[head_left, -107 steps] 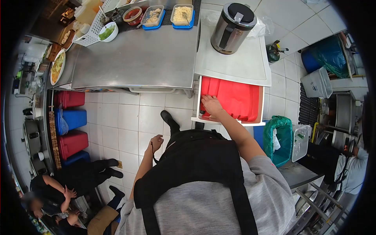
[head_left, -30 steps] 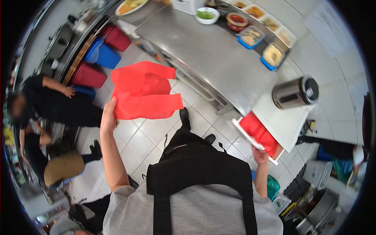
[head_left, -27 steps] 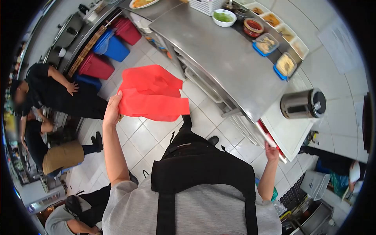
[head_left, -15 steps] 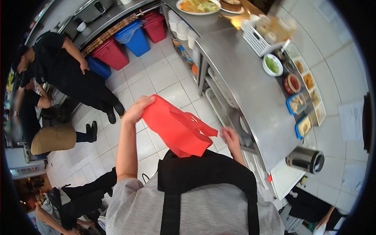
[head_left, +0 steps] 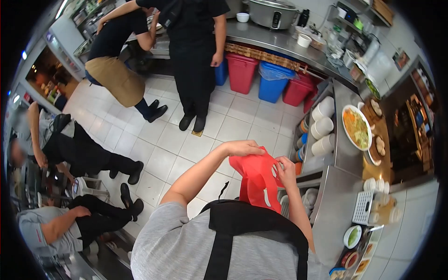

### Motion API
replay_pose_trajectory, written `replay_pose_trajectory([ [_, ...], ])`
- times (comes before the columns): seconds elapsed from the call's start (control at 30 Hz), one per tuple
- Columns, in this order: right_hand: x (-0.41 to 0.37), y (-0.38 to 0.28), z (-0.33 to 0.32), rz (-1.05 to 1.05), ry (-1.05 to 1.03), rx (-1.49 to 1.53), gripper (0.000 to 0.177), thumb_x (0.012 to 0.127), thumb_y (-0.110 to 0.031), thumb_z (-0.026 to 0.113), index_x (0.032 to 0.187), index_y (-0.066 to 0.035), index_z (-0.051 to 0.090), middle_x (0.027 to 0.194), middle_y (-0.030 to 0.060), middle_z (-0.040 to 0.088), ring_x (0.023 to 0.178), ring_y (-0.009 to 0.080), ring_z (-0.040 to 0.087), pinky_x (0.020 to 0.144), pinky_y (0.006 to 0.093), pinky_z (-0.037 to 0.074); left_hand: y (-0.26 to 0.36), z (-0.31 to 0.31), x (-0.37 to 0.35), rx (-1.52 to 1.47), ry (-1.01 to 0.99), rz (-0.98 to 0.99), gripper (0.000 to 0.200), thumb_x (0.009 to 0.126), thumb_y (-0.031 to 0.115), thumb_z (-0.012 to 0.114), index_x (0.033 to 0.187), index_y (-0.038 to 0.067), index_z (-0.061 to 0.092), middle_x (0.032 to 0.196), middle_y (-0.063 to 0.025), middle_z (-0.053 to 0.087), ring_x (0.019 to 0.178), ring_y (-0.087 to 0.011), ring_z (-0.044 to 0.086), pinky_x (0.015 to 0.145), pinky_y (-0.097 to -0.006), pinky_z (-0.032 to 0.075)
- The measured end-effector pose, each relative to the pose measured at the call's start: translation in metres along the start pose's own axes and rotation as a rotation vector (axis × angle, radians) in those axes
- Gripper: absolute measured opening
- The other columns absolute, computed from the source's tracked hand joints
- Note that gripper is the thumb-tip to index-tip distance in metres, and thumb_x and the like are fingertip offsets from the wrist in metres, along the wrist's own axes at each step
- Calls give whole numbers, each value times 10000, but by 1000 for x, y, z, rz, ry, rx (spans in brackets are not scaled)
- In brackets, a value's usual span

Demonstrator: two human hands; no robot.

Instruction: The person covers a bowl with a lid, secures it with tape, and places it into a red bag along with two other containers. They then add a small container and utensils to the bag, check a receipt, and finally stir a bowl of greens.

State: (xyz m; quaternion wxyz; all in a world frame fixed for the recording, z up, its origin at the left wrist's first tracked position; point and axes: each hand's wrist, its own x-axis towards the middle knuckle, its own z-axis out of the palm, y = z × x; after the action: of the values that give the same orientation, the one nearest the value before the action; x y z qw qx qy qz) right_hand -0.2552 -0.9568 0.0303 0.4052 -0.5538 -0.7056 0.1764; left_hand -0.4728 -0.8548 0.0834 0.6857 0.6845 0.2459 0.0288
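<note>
A red carrier bag (head_left: 256, 175) with cut-out handle slots hangs in front of my chest, partly folded. My left hand (head_left: 246, 148) is closed over its upper left edge. On the other side, my right hand (head_left: 285, 171) pinches the bag near a handle slot, fingers bent. Part of the bag's lower end is hidden behind the black apron (head_left: 261, 221) I wear.
A steel counter (head_left: 333, 200) runs along my right, bearing a plate of food (head_left: 357, 127) and a white basket (head_left: 363, 207). White tubs (head_left: 323, 127) fill the shelf below. Bins (head_left: 275, 83) stand ahead. Two people work ahead left; two more sit at left.
My right hand, apart from the bag before, now grips it near the handle slot. The view has swung left, so the counter appears farther right and the bins ahead.
</note>
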Motion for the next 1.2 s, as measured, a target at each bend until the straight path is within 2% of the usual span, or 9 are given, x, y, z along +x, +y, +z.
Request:
replay_pose_trajectory([
  [0.1, 32, 52, 22, 229, -64, 203, 107, 848, -93, 538, 810, 6, 543, 611, 99, 542, 587, 138, 551, 567, 340, 451, -15, -38, 8, 539, 586, -103, 299, 870, 262, 523, 839, -16, 629, 744, -72, 625, 734, -229, 586, 705, -349, 469],
  [0.2, 82, 41, 25, 316, 6, 174, 162, 879, -154, 499, 828, 0, 513, 658, 153, 576, 622, 275, 586, 573, 401, 439, 4, -52, 23, 853, 1036, 62, 261, 782, 163, 580, 1016, 52, 612, 1005, -131, 620, 975, -332, 560, 861, -403, 428],
  [0.3, 132, 47, 21, 265, -74, 103, 174, 885, -180, 478, 863, -19, 539, 766, 204, 602, 740, 405, 569, 622, 451, 442, 53, -34, 57, 917, 897, 308, 393, 740, 136, 600, 1128, 89, 553, 1163, -119, 549, 1115, -266, 485, 948, -476, 348],
  [0.67, 233, 140, -73, 12, -270, 127, 237, 791, -247, 608, 748, -21, 551, 758, 157, 606, 735, 335, 585, 656, 420, 436, -3, -139, 225, 1270, 1078, 179, 541, 563, -82, 591, 1081, 71, 551, 1047, -73, 581, 1090, -279, 481, 916, -462, 359],
  [0.83, 245, 158, -74, 185, -153, -204, 301, 660, -302, 707, 720, -36, 580, 754, 157, 621, 743, 344, 604, 649, 437, 470, 3, -168, 275, 877, 830, 60, 378, 608, -101, 507, 959, 26, 571, 875, -178, 618, 797, -334, 603, 720, -382, 468],
  [0.93, 258, 204, -52, -179, 258, -383, 317, 650, -239, 691, 822, -2, 567, 723, 203, 601, 755, 360, 603, 643, 454, 459, 49, -145, 314, 691, 713, 219, 304, 626, -89, 495, 900, 16, 575, 785, -178, 617, 783, -340, 606, 713, -390, 463],
  [1.0, 274, 265, -32, 225, -25, -376, 235, 628, -134, 655, 805, 4, 589, 729, 208, 609, 762, 370, 605, 667, 451, 464, 71, -151, 334, 800, 742, 222, 311, 622, -81, 488, 900, 32, 567, 801, -158, 608, 790, -342, 590, 706, -398, 451],
  [1.07, 287, 314, -29, 508, 152, -64, 169, 616, -20, 569, 777, 10, 609, 748, 214, 615, 755, 382, 597, 676, 434, 465, 72, -175, 346, 997, 795, 258, 306, 631, -79, 503, 911, 33, 553, 837, -148, 565, 850, -335, 550, 738, -375, 441],
  [1.2, 338, 313, -86, 491, 326, 305, 226, 666, 41, 438, 832, 1, 586, 763, 164, 615, 765, 279, 600, 695, 366, 449, 14, -249, 370, 1208, 798, 106, 481, 611, -76, 527, 1063, 90, 525, 1049, -112, 524, 998, -331, 490, 796, -410, 421],
])
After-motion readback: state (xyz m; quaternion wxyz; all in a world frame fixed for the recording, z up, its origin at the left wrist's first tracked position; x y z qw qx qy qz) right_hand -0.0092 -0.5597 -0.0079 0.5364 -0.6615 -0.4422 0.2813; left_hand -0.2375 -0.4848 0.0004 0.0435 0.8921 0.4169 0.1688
